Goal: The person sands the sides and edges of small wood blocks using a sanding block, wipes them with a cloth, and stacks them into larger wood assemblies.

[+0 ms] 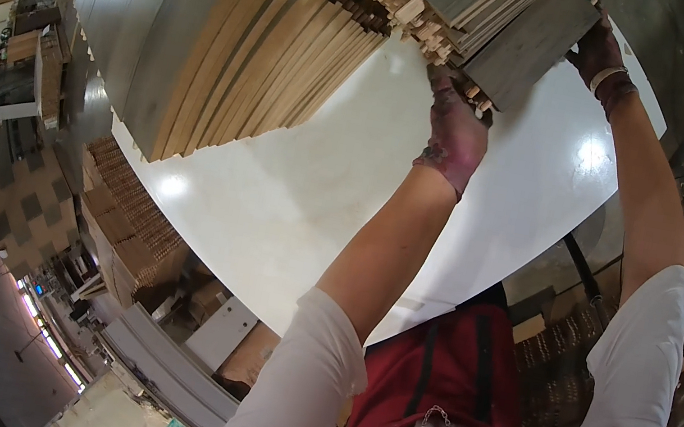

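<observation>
Both my hands wear dark reddish gloves. Between them, at the far right of the white tabletop (320, 182), is a grey-faced wooden board (532, 46) at the near end of a row of similar boards. My left hand (456, 138) grips its lower left edge, where short wooden end pegs stick out. At the opposite edge, my right hand (601, 58) is closed around the board's side; its fingertips are partly hidden. Left of my hands, a large fanned stack of wooden boards (259, 62) lies tilted, with grey faces and pale edges showing.
Piles of wooden pieces (128, 208) stand beyond the table's left edge. More stacked wood (558, 361) sits below the right side, near a dark bar (582, 265). A grey metal rail (169, 366) runs at the lower left.
</observation>
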The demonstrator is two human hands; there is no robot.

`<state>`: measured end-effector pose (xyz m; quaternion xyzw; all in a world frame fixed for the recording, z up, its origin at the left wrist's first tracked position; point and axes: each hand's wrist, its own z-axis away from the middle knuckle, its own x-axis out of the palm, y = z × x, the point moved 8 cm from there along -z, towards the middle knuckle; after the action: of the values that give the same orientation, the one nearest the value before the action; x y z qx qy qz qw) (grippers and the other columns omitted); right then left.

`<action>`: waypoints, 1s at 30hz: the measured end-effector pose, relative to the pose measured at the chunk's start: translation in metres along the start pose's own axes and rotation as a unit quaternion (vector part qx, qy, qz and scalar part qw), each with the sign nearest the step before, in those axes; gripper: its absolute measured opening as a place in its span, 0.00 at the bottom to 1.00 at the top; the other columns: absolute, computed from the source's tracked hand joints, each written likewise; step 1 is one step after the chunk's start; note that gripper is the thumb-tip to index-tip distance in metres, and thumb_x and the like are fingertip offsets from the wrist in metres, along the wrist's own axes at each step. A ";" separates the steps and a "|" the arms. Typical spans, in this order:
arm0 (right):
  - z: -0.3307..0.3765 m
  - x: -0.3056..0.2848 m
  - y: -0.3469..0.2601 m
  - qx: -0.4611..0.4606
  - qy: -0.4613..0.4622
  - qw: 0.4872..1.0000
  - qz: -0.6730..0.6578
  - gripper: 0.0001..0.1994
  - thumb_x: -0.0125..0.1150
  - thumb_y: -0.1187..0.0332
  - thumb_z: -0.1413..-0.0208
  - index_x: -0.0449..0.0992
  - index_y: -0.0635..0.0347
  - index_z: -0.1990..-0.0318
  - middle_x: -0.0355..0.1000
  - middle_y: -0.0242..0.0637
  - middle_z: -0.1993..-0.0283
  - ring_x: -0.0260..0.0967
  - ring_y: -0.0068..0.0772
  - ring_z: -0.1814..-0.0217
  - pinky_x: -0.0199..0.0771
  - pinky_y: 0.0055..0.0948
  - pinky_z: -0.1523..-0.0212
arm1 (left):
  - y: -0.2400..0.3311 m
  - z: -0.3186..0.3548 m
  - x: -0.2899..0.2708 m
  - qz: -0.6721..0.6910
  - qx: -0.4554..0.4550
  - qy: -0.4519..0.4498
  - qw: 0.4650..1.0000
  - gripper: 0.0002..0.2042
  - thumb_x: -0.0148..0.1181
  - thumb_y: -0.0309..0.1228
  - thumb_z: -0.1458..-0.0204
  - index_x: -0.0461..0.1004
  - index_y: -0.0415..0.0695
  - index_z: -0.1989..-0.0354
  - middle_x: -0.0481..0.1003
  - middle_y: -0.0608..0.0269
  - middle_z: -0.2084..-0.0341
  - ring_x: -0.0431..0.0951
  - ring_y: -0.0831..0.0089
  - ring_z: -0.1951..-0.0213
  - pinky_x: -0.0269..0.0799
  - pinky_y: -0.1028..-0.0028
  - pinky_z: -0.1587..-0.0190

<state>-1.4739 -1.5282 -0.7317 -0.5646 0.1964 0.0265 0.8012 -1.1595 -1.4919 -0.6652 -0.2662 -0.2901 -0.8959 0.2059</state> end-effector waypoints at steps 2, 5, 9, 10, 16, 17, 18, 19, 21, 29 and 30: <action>0.013 0.015 -0.026 0.082 0.077 0.966 -0.233 0.29 0.43 0.49 0.38 0.54 0.50 0.33 0.52 0.33 0.31 0.50 0.34 0.31 0.53 0.41 0.35 | 0.009 0.014 -0.027 -0.014 0.033 0.082 0.996 0.29 0.41 0.59 0.42 0.57 0.53 0.40 0.59 0.70 0.40 0.60 0.74 0.42 0.54 0.66 0.42; 0.062 0.027 -0.038 0.140 0.218 0.862 -0.435 0.33 0.51 0.44 0.43 0.58 0.52 0.35 0.55 0.39 0.33 0.54 0.37 0.33 0.57 0.38 0.37 | 0.010 0.048 -0.069 0.060 0.031 0.103 0.992 0.21 0.42 0.50 0.39 0.59 0.49 0.46 0.66 0.65 0.50 0.66 0.70 0.51 0.61 0.66 0.44; 0.153 0.039 -0.012 0.142 0.269 0.921 -0.244 0.26 0.55 0.53 0.43 0.66 0.59 0.41 0.70 0.36 0.46 0.66 0.34 0.46 0.67 0.32 0.46 | 0.011 0.140 -0.137 0.021 -0.007 0.042 0.999 0.19 0.46 0.40 0.39 0.62 0.44 0.44 0.69 0.58 0.49 0.69 0.65 0.46 0.64 0.63 0.42; 0.169 0.036 0.018 0.072 0.245 0.959 -0.124 0.23 0.54 0.58 0.41 0.66 0.60 0.42 0.68 0.38 0.43 0.64 0.36 0.43 0.65 0.32 0.42 | 0.011 0.166 -0.156 -0.006 0.030 -0.022 0.999 0.21 0.45 0.38 0.39 0.59 0.42 0.41 0.68 0.55 0.48 0.69 0.65 0.46 0.64 0.63 0.41; 0.342 0.257 -0.060 -0.207 -0.094 0.870 0.438 0.23 0.50 0.74 0.55 0.68 0.63 0.46 0.66 0.52 0.45 0.64 0.50 0.42 0.63 0.41 0.40 | 0.016 0.326 -0.304 -0.106 0.010 0.210 0.972 0.22 0.47 0.34 0.41 0.59 0.39 0.39 0.69 0.53 0.49 0.70 0.61 0.47 0.66 0.60 0.43; 0.383 0.294 -0.070 -0.193 -0.239 0.900 0.309 0.23 0.50 0.71 0.53 0.68 0.63 0.46 0.68 0.52 0.47 0.65 0.49 0.43 0.65 0.41 0.42 | 0.020 0.348 -0.312 -0.112 0.009 0.210 0.971 0.23 0.47 0.35 0.42 0.59 0.39 0.39 0.69 0.52 0.49 0.70 0.61 0.47 0.65 0.60 0.42; 0.442 0.323 -0.073 -0.225 -0.318 0.878 0.279 0.21 0.50 0.66 0.49 0.70 0.58 0.46 0.70 0.48 0.48 0.66 0.47 0.43 0.66 0.41 0.44 | 0.024 0.370 -0.320 -0.150 0.012 0.203 0.967 0.24 0.47 0.37 0.43 0.59 0.39 0.39 0.69 0.54 0.49 0.70 0.62 0.47 0.64 0.60 0.41; 0.491 0.355 -0.059 -0.096 -0.471 0.841 0.250 0.19 0.49 0.62 0.46 0.70 0.52 0.47 0.71 0.42 0.48 0.66 0.45 0.43 0.66 0.41 0.44 | 0.029 0.386 -0.323 -0.177 0.006 0.190 0.966 0.24 0.47 0.37 0.43 0.59 0.39 0.39 0.69 0.55 0.49 0.70 0.63 0.47 0.64 0.60 0.41; 0.555 0.391 -0.097 -0.048 -0.592 0.777 0.209 0.19 0.51 0.58 0.46 0.71 0.52 0.48 0.72 0.41 0.49 0.69 0.45 0.47 0.67 0.41 0.46 | 0.041 0.425 -0.333 -0.180 0.009 0.172 0.968 0.23 0.48 0.37 0.41 0.60 0.39 0.40 0.70 0.59 0.50 0.70 0.67 0.47 0.65 0.64 0.43; 0.631 0.450 -0.150 -0.023 -0.450 0.860 0.242 0.10 0.56 0.62 0.49 0.76 0.54 0.62 0.76 0.40 0.61 0.73 0.43 0.56 0.71 0.38 0.54 | 0.073 0.610 -0.546 -0.298 0.087 0.160 0.937 0.19 0.53 0.31 0.44 0.66 0.44 0.43 0.72 0.62 0.53 0.72 0.73 0.54 0.70 0.74 0.54; 0.637 0.455 -0.163 -0.047 -0.454 0.847 0.272 0.09 0.56 0.62 0.49 0.76 0.54 0.63 0.76 0.39 0.63 0.73 0.42 0.58 0.72 0.36 0.55 | 0.071 0.649 -0.581 -0.219 0.072 0.222 0.948 0.18 0.56 0.30 0.47 0.70 0.47 0.45 0.72 0.66 0.57 0.72 0.75 0.59 0.71 0.77 0.60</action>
<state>-0.8300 -1.0855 -0.5610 -0.4507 -0.0448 0.5058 0.7342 -0.4414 -1.0120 -0.5349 0.0246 -0.3524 -0.9318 0.0828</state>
